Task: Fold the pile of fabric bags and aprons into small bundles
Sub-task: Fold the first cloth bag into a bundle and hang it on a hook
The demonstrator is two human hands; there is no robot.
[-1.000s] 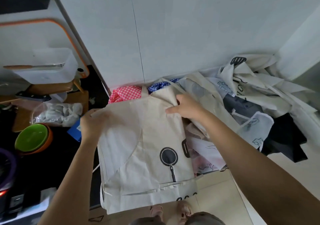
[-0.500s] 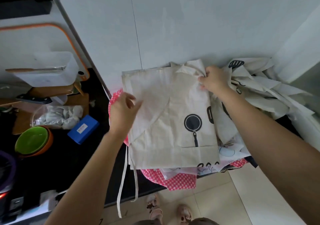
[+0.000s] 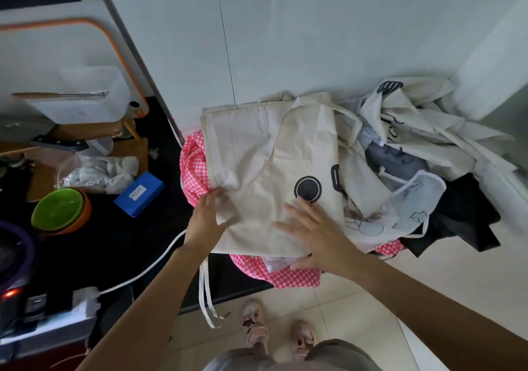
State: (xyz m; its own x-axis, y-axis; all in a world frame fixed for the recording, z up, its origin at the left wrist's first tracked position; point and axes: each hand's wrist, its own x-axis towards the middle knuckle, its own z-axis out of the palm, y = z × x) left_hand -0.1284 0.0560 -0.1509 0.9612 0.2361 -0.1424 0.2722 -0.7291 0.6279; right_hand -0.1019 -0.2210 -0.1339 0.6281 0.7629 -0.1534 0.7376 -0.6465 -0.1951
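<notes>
Single wide-angle view, taken from head height, directed steeply downward, close above the fabric pile [image 3: 371, 170]; margins apparently distorted.

Black counter [image 3: 128, 242]: green bowl [image 3: 57, 209], blue box [image 3: 140, 193], plastic bag [image 3: 100, 170], white cable [image 3: 148, 270], pink checked cloth [image 3: 195, 168], perhaps apron.

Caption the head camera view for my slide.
Left hand and right hand touch a beige pan-print apron laid over pink checked fabric, beside a heap of unfolded cloth.

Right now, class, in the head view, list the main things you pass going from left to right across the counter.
green bowl → blue box → pink checked cloth → beige apron → black fabric
</notes>
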